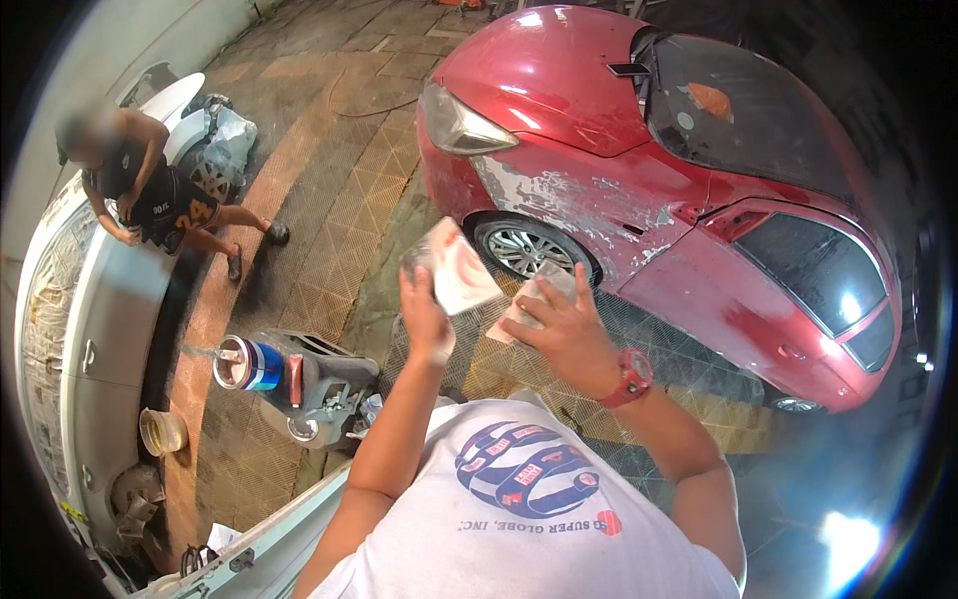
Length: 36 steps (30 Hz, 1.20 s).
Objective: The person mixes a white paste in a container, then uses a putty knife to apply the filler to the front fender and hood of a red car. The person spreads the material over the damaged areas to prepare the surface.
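Note:
My left hand [423,311] is closed on the edge of a flat, pale square board [461,272] with pinkish smears on its face. Just to its right, my right hand [566,337], with a red watch on the wrist, grips a thin, pale flat piece [544,286]. Its fingers are partly spread over that piece, whose kind I cannot make out. Both hands are in the air in front of my chest, side by side. Beyond them stands a red car [599,150], its front fender [559,205] patchy with bare grey and white areas above the wheel [524,250].
At the left a person [150,180] stands by a pale car [110,309] with covered windows. A blue-banded can [249,363] rests on a grey scooter-like body [324,379] near my left arm. A bucket [163,432] sits on the floor, and a hose [369,112] lies farther off.

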Tool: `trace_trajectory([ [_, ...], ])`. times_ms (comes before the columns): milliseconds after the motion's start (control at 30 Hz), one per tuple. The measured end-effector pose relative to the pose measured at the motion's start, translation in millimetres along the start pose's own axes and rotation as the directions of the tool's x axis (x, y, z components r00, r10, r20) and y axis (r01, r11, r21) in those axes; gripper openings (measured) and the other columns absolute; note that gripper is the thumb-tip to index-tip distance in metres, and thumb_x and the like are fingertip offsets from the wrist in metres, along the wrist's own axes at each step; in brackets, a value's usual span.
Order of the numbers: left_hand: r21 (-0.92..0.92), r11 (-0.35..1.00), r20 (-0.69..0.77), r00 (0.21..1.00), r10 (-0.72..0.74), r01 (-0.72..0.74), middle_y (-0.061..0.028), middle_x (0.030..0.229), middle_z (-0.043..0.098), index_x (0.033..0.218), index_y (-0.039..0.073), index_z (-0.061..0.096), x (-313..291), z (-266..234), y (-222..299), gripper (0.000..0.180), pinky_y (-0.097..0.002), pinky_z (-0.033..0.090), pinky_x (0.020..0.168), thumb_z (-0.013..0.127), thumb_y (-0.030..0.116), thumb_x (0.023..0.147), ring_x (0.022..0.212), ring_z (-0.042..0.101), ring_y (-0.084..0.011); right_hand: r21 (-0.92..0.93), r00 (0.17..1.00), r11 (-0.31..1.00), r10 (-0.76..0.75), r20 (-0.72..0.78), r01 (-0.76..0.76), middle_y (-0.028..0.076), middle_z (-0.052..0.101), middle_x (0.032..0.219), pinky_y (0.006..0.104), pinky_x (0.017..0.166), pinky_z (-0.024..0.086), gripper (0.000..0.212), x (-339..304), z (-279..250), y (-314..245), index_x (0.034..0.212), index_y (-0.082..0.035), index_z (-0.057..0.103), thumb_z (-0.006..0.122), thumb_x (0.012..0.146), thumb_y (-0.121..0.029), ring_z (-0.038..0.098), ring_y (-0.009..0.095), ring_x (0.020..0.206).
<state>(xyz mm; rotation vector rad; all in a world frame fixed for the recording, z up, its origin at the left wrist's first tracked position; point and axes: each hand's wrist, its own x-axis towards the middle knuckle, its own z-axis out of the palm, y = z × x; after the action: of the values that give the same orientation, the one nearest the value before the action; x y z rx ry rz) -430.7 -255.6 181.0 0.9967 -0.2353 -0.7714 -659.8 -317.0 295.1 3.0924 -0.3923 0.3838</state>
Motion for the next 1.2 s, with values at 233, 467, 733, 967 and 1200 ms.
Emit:
trace_trajectory([
  [233,-0.224,0.917,0.210,0.935,-0.285,0.329,-0.0139,0.138,0.067,0.152,0.003,0.048,-20,31,17,0.039,-0.0395,0.057,0.105,0.052,0.018,0.116,0.122,0.070,-0.0238,0.507,0.968,0.862,0.148,-0.204,-0.025,0.020,0.051,0.158,0.0700,0.119,0.038,0.058,8,11,-9,0.149,-0.019,0.059,0.066,0.094,-0.003,0.052,0.052,0.144],
  [467,-0.086,0.963,0.192,0.952,-0.236,0.256,-0.0171,0.141,0.066,0.160,-0.003,0.041,-28,13,5,0.051,-0.0368,0.053,0.110,0.053,0.019,0.116,0.126,0.066,-0.0217,-0.005,0.948,0.950,0.313,0.063,-0.313,0.018,0.049,0.161,0.0711,0.118,0.038,0.061,10,7,47,0.154,-0.020,0.053,0.061,0.097,0.000,0.044,0.055,0.150],
  [733,0.076,0.993,0.128,0.987,-0.097,0.087,-0.0179,0.144,0.062,0.163,-0.006,0.034,-19,11,-4,0.059,-0.0345,0.053,0.108,0.055,0.022,0.116,0.126,0.065,-0.0225,-0.095,0.986,0.984,0.156,0.060,-0.150,0.017,0.051,0.159,0.0708,0.117,0.040,0.061,32,-26,9,0.154,-0.019,0.053,0.055,0.097,0.003,0.045,0.050,0.151],
  [967,-0.238,0.954,0.180,0.973,-0.142,0.183,-0.0174,0.139,0.065,0.160,-0.001,0.039,-13,16,6,0.053,-0.0359,0.058,0.102,0.056,0.018,0.114,0.122,0.068,-0.0242,0.306,0.907,0.855,0.378,0.186,-0.419,0.023,0.058,0.144,0.0483,0.099,0.057,0.064,7,14,1,0.155,-0.015,0.052,0.052,0.095,0.006,0.062,0.045,0.130],
  [1200,0.271,0.943,0.325,0.904,-0.278,0.193,-0.0170,0.148,0.063,0.164,-0.006,0.037,-35,31,37,0.064,-0.0319,0.043,0.117,0.055,0.034,0.117,0.133,0.059,-0.0182,-0.031,0.955,0.960,0.273,-0.119,-0.278,0.010,0.063,0.144,0.0664,0.115,0.041,0.056,26,1,21,0.146,-0.023,0.065,0.063,0.094,-0.004,0.059,0.038,0.137],
])
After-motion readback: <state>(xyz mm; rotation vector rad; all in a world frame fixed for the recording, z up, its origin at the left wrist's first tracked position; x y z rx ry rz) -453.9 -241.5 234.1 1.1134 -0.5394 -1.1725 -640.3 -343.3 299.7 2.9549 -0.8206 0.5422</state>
